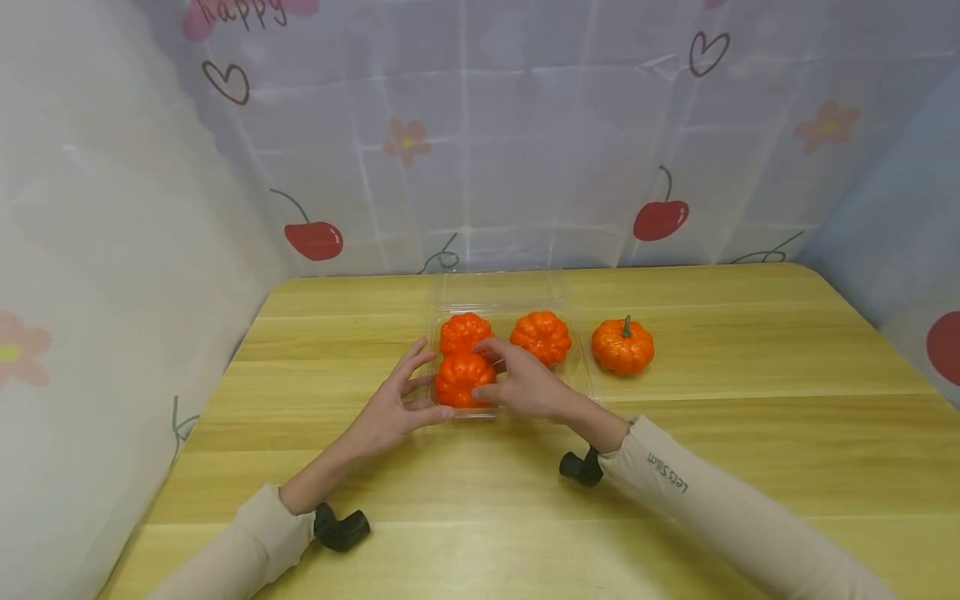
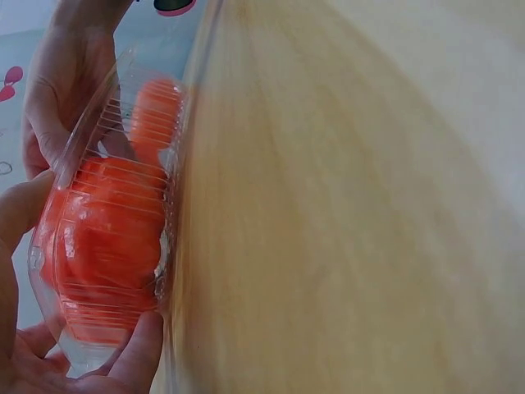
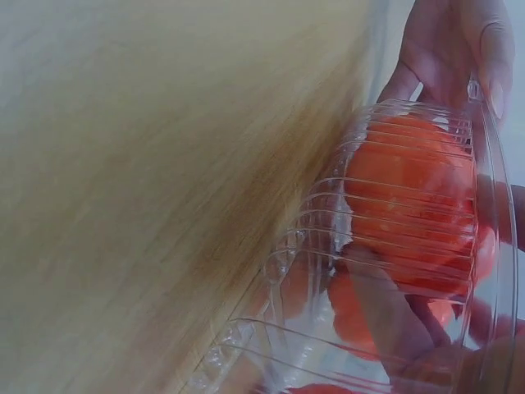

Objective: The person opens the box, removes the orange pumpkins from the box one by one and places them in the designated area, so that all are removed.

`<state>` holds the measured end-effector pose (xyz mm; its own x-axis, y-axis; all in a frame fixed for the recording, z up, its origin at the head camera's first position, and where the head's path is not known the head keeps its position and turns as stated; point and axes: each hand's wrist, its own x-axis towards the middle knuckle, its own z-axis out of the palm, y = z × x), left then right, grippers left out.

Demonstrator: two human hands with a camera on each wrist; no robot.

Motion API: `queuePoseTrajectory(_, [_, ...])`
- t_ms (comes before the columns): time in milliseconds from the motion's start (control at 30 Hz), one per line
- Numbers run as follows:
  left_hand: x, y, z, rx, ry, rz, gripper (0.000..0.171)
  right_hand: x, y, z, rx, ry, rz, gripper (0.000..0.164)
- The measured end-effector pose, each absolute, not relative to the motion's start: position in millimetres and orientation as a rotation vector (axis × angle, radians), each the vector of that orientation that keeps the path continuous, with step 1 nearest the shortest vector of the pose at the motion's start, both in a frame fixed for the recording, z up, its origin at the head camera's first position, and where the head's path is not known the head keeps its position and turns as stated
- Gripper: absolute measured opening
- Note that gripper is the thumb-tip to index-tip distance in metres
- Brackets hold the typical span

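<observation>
A clear plastic clamshell container (image 1: 581, 382) lies open on the table, its lid (image 1: 501, 287) folded back toward the curtain. Inside it are three small orange pumpkins: one at the back left (image 1: 465, 330), one at the front left (image 1: 457, 379) and one on the right (image 1: 542, 336). My left hand (image 1: 390, 410) holds the container's left front corner between thumb and fingers. Reaching in from the right, my right hand (image 1: 531, 385) grips the front-left pumpkin, its fingers visible through the ribbed wall in the right wrist view. Part of that pumpkin is hidden behind the right hand.
Just right of the container stands another orange pumpkin (image 1: 624, 346) with a green stem. The wooden table (image 1: 712, 450) ends at a printed curtain (image 1: 517, 167) behind. A black wrist mount (image 1: 341, 529) juts out below the left cuff, another (image 1: 581, 468) below the right.
</observation>
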<state>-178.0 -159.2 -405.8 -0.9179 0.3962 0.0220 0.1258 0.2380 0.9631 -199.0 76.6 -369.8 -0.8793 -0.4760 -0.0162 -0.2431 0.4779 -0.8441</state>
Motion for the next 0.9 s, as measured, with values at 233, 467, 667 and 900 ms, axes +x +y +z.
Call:
queuePoseTrajectory(233, [-177, -160, -406, 0.499, 2.281, 1.747, 0.093, -198, 78, -369, -0.604, 2.463, -1.417, 0.057])
queuePoseTrajectory(467, [-179, -159, -409, 0.518, 2.286, 1.742, 0.092, -195, 83, -365, -0.618, 2.461, -1.459, 0.071])
queuePoseTrajectory(667, [-179, -159, -409, 0.52, 2.283, 1.753, 0.095, -195, 90, -366, -0.747, 2.471, -1.507, 0.059])
queuePoseTrajectory(900, [-179, -160, -410, 0.523, 2.292, 1.76, 0.091, -190, 100, -363, -0.735, 2.415, -1.598, 0.061])
